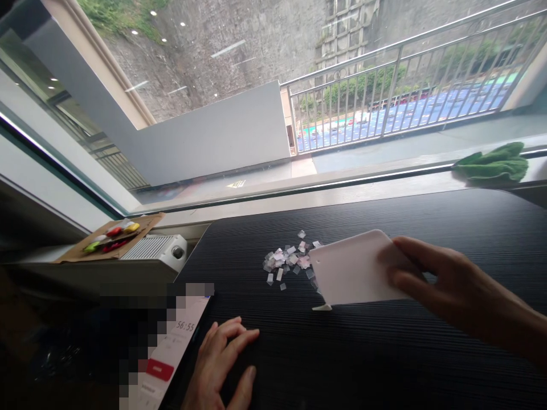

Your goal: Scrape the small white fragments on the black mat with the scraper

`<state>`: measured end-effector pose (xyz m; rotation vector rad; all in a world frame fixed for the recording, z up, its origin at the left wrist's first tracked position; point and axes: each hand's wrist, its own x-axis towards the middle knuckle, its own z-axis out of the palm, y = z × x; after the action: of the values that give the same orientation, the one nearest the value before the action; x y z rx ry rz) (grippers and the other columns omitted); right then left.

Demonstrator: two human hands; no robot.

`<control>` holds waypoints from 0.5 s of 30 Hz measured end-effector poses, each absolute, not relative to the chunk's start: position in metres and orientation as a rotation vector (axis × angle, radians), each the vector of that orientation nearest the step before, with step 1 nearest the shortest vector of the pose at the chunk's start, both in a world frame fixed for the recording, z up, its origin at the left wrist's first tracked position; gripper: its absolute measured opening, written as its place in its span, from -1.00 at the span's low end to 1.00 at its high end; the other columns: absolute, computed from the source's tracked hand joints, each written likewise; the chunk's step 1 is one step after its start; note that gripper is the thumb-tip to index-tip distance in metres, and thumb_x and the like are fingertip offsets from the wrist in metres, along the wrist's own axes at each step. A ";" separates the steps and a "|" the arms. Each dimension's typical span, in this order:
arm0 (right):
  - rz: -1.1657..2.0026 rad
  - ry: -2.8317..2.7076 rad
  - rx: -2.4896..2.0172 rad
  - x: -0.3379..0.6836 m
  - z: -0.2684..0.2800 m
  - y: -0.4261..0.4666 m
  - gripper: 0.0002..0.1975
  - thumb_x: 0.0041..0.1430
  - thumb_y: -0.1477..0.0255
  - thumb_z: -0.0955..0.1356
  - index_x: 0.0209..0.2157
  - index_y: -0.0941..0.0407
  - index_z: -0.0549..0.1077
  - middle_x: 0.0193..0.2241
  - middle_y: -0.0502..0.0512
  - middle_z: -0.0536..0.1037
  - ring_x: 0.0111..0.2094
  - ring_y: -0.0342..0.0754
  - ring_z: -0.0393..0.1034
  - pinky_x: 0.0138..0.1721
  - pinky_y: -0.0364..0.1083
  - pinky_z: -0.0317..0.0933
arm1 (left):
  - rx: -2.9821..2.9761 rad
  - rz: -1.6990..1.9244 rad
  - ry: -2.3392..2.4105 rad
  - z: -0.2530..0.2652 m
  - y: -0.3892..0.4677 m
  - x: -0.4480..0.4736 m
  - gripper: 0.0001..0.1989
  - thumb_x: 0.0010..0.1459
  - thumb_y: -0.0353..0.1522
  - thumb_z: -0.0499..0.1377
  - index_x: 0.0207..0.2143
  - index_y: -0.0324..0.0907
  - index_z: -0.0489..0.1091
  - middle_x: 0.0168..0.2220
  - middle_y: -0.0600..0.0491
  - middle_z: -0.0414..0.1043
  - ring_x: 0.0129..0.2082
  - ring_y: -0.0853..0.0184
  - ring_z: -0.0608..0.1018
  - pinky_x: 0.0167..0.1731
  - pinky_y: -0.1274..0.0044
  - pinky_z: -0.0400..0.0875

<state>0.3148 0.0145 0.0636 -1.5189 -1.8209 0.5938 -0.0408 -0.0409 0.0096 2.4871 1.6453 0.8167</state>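
My right hand [431, 279] grips a flat white rectangular piece with rounded corners [350, 267] by its right end, thumb below and fingers above. I cannot tell whether it is a board or the side of a container. Its left edge overlaps a scatter of small clear and whitish square pieces [280, 259] on the black table [342, 353], so some may be hidden behind it. A small pale tip [322, 308] shows under its lower left corner. My left hand [226, 356] rests on the tabletop nearer to me, fingers stretched and apart, holding nothing.
By the left table edge is a screen with a timer [183, 326], partly pixelated. A radiator [158, 253] stands beyond it, with cardboard [72, 250] bearing colourful items on top. A green leafy object [491, 165] sits on the sill [342, 196] below a large window.
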 end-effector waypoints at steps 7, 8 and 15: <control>0.820 -1.782 -1.561 0.318 0.073 0.017 -0.86 0.07 0.33 0.26 -0.44 0.08 0.40 -0.56 0.02 0.42 -0.55 -0.08 0.26 -0.59 -0.11 0.11 | 2.563 0.736 1.587 0.011 -0.039 -0.045 -0.64 0.14 -0.34 0.12 0.01 0.04 0.41 -0.01 0.08 0.45 0.06 0.24 0.48 0.16 0.32 0.28; 0.900 -1.771 -1.564 0.320 0.074 0.017 -0.85 0.07 0.33 0.26 -0.42 0.08 0.42 -0.56 0.03 0.44 -0.55 -0.07 0.28 -0.59 -0.10 0.11 | 2.543 0.752 1.605 0.011 -0.039 -0.044 -0.65 0.14 -0.34 0.12 0.00 0.04 0.42 -0.01 0.08 0.45 0.06 0.24 0.47 0.17 0.31 0.27; 1.238 -1.561 -1.437 0.328 0.076 0.024 -0.74 0.05 0.22 0.33 -0.37 0.14 0.45 -0.43 0.09 0.50 -0.42 -0.03 0.39 -0.46 -0.10 0.24 | 2.520 0.744 1.602 0.013 -0.041 -0.044 -0.66 0.15 -0.33 0.11 -0.01 0.04 0.42 -0.01 0.09 0.45 0.07 0.24 0.47 0.17 0.31 0.28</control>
<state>0.3283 0.0245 0.0763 -1.4370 -1.5613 1.2378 -0.0442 -0.0414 0.0130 2.5200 1.6019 0.7443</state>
